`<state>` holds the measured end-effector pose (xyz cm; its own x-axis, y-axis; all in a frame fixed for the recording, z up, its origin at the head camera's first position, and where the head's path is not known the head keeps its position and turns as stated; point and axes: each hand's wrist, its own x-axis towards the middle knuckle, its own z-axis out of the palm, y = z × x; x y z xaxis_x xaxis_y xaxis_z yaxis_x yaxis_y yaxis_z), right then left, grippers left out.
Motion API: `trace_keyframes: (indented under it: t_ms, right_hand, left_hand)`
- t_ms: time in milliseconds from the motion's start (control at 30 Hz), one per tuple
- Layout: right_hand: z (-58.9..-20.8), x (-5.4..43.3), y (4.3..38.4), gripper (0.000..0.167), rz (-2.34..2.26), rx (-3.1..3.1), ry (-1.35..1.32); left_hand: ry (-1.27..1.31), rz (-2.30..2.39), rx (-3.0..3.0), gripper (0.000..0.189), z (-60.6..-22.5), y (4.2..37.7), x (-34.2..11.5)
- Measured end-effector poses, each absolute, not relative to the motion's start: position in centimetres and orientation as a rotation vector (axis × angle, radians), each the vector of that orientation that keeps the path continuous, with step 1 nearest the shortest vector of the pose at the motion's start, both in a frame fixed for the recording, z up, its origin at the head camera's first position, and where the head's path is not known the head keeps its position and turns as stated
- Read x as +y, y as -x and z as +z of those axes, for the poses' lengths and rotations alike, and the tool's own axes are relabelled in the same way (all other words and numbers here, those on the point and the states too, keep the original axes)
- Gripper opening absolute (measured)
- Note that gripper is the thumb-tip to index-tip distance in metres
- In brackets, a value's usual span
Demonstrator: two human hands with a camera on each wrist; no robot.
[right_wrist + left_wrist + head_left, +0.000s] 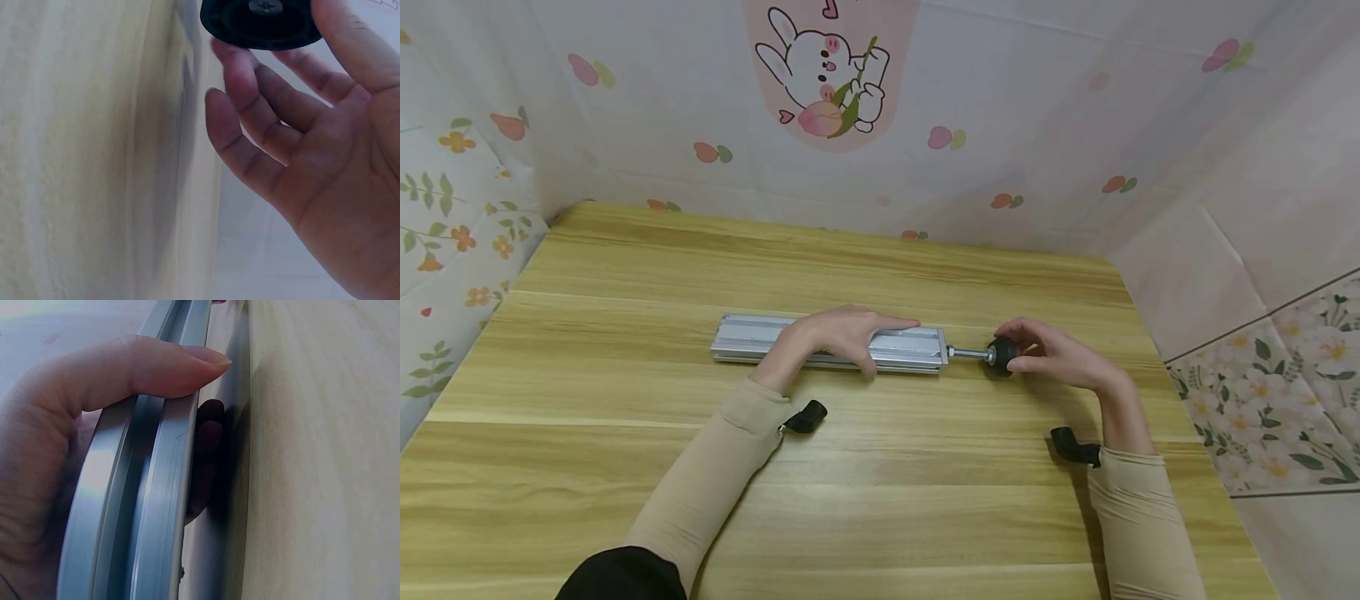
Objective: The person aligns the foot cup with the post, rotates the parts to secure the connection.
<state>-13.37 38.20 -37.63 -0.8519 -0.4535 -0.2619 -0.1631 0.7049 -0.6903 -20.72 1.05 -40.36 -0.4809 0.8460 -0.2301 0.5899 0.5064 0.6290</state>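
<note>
Left grip (841, 335) hugs the metal rail (908, 346), likely slippery, best held mid-way; right grip (1060, 353) pinches the black foot (1001, 357).

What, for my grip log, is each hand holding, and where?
Left hand: metal bar, by its long sides. Right hand: round black foot, by its rim.
</note>
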Motion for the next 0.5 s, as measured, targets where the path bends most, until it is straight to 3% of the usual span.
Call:
trace_keyframes:
  t_ms: [267,500]
  right_hand:
    - [-37.39,38.43,13.41,0.045,-0.928,2.492,0.483]
    - [-37.67,38.23,13.48,0.07,-1.004,2.46,0.469]
  left_hand:
    - [-1.171,0.652,2.232,0.108,-40.35,20.75,1.03]
    - [-1.174,0.651,2.231,0.107,-40.35,20.75,1.05]
